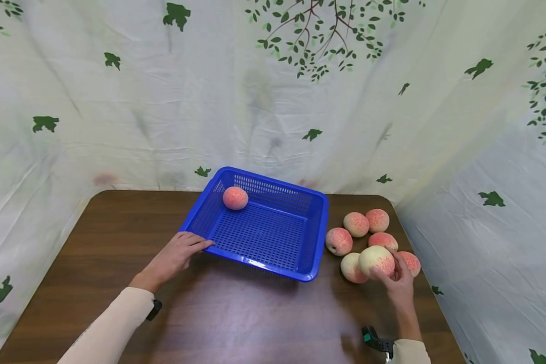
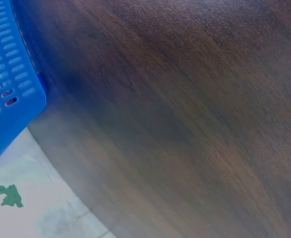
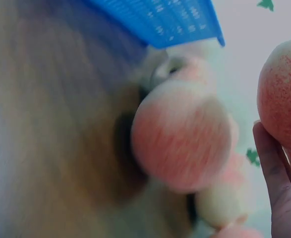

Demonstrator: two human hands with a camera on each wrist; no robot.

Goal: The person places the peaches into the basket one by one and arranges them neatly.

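Observation:
A blue plastic basket with slotted walls stands on the table, and one peach lies in its far left corner. My left hand grips the rim at the near left corner, fingers over the edge. On the right, my right hand holds a pale yellow and pink peach between thumb and fingers, above a group of several peaches. The right wrist view shows the held peach raised clear of the others. The left wrist view shows the basket wall but not the hand.
The brown wooden table ends at a white cloth backdrop printed with leaves, behind it and at both sides. One loose peach lies near the table's right edge. The basket's right side stands close to the peaches.

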